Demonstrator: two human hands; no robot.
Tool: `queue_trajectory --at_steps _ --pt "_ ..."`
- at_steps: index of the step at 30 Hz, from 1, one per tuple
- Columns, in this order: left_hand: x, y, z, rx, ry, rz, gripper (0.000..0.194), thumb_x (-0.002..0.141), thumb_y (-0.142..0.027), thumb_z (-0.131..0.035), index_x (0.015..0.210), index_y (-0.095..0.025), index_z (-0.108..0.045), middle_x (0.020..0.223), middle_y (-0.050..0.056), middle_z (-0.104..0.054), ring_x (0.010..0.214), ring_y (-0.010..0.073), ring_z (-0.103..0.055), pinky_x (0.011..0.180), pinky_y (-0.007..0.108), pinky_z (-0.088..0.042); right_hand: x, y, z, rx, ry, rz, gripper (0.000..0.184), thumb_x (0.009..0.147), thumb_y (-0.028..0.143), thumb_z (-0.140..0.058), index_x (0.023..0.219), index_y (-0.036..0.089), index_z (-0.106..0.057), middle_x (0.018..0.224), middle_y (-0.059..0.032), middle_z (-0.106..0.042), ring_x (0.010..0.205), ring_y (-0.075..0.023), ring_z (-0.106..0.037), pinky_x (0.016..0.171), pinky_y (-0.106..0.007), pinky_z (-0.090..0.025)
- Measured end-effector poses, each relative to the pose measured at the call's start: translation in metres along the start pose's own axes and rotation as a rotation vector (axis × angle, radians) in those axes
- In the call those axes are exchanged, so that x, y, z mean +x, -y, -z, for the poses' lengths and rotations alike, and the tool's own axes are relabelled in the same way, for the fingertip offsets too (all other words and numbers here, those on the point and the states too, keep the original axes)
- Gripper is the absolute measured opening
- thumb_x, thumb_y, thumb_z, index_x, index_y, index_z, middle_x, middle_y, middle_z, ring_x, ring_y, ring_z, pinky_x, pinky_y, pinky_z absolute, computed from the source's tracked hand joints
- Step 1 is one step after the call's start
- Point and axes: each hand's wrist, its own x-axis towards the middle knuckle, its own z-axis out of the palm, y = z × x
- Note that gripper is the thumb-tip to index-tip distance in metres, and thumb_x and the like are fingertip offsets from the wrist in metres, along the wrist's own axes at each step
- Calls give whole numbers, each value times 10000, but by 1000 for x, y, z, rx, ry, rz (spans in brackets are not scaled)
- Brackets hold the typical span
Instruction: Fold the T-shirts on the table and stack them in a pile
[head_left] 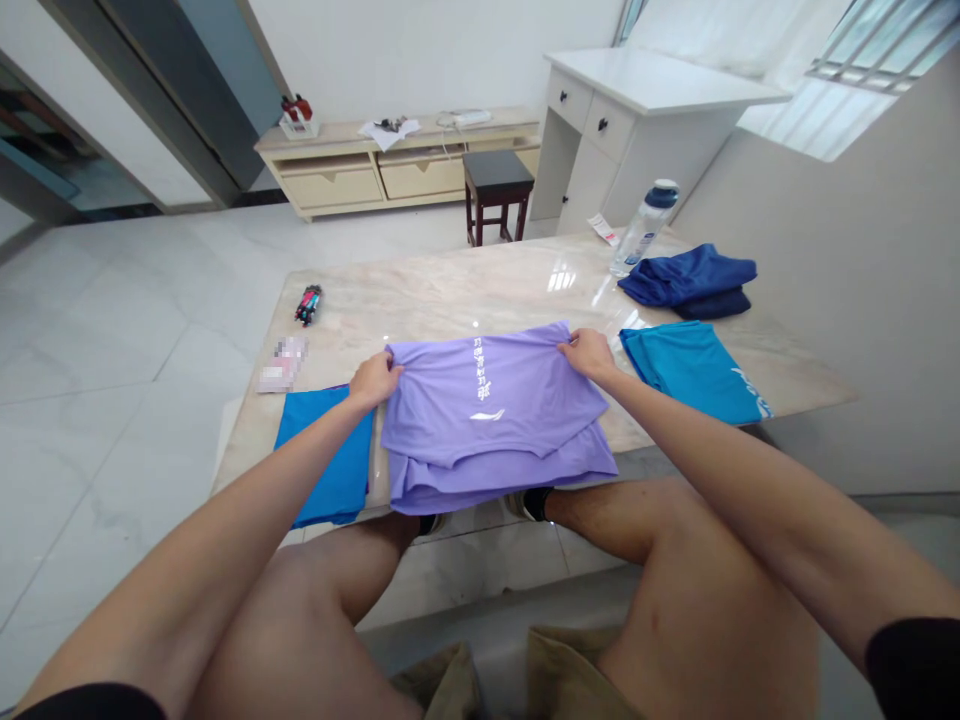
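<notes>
A purple T-shirt point(525, 405) with white lettering and a white logo lies partly folded on the marble-patterned table point(420, 290), its lower layers hanging at the near edge. My left hand point(375, 380) pinches its far left corner. The far right corner is gripped between the fingers of my right hand point(589, 352). To the left, partly under my forearm, is a folded blue garment point(330, 440) with a bit of purple at its edge. Right of my right hand lies a folded teal garment point(686, 370) with white print.
Behind the teal garment are a crumpled navy garment point(690, 278) and a clear bottle point(645, 230) with a blue cap. A small dark bundle point(308, 304) and a blurred packet point(282, 366) sit at the table's left. A stool point(498, 172) stands beyond the table.
</notes>
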Motion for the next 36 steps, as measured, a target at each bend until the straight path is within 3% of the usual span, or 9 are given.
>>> queue_trajectory --at_steps 3,7,13,17,20,23,28,32,36 --pt "-4 -2 11 -23 -179 -74 312 988 -274 -569 1275 -182 -654 1324 171 -740 1261 312 -689 1069 405 -542 3 4 11 -71 -36 116 392 1011 342 -674 1354 154 -702 1360 -190 -750 1248 -325 -714 1005 -365 -559" --pt "-42 1 18 65 -71 -360 333 965 -370 -630 1250 -207 -680 1340 154 -733 1315 329 -653 1104 401 -513 -9 -11 33 -226 160 368 359 964 303 -719 1298 172 -730 1363 -176 -742 1271 -316 -693 1073 -356 -529" --pt "-74 20 3 33 141 -45 383 917 -582 -661 913 -207 -742 954 165 -810 1021 382 -771 812 360 -556 -44 -48 35 -193 368 84 421 938 527 -779 1019 114 -798 1105 -250 -795 1088 -383 -782 934 -426 -614" --pt "-72 23 -1 7 253 -17 415 862 -605 -707 675 -236 -680 822 145 -796 944 378 -788 742 336 -533 -55 -61 26 -70 461 -27 482 941 579 -754 840 108 -770 743 -157 -742 722 -299 -766 661 -349 -612" --pt "-72 22 1 29 248 15 370 845 -591 -740 785 -227 -715 903 153 -815 998 369 -795 759 325 -539 -55 -63 23 -70 426 30 409 958 475 -725 720 141 -711 616 -82 -659 669 -254 -719 632 -306 -571" --pt "-73 19 4 38 163 87 447 835 -610 -767 978 -188 -739 1031 201 -820 1093 379 -784 781 323 -548 -55 -58 24 125 315 41 297 933 361 -710 713 164 -672 696 -78 -700 810 -251 -738 700 -278 -587" --pt "-74 17 5 26 293 73 374 934 -549 -676 777 -217 -750 917 152 -822 1024 367 -792 774 343 -554 -62 -42 29 778 438 -172 132 969 301 -629 976 180 -681 1043 -133 -811 960 -238 -788 828 -317 -672" --pt "-76 17 2 116 227 65 342 984 -488 -617 912 -202 -789 1097 189 -831 1117 383 -779 829 364 -567 -71 -37 30 737 589 -304 219 953 330 -739 1063 145 -700 1064 -181 -825 924 -278 -822 755 -340 -694" --pt "-76 17 1 188 152 53 408 990 -491 -585 1110 -160 -790 1239 260 -794 1168 417 -762 875 407 -578 -74 -39 28 576 616 -296 285 917 348 -837 1049 122 -724 1036 -198 -837 902 -274 -836 683 -288 -673"
